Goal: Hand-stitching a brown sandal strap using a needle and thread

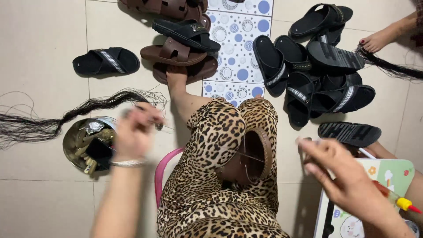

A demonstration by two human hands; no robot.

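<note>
thread pulled wide over a sandal on the lap

head view: i see my left hand (pixel 134 128), blurred, raised above a metal bowl (pixel 72 147) on the floor, fingers pinched, on what i cannot tell. my right hand (pixel 341 172) is pinched on a thin thread (pixel 249 155) running to the brown sandal (pixel 254 154) lying on my knees. black sandals (pixel 317 83) sit piled well beyond it.

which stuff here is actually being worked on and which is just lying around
In hand: brown sandal on the lap, threads stretched across it, left hand, right hand.

Lying about: black sandals, brown sandals, metal bowl of bits, black thread bundle, dotted mat.
</note>
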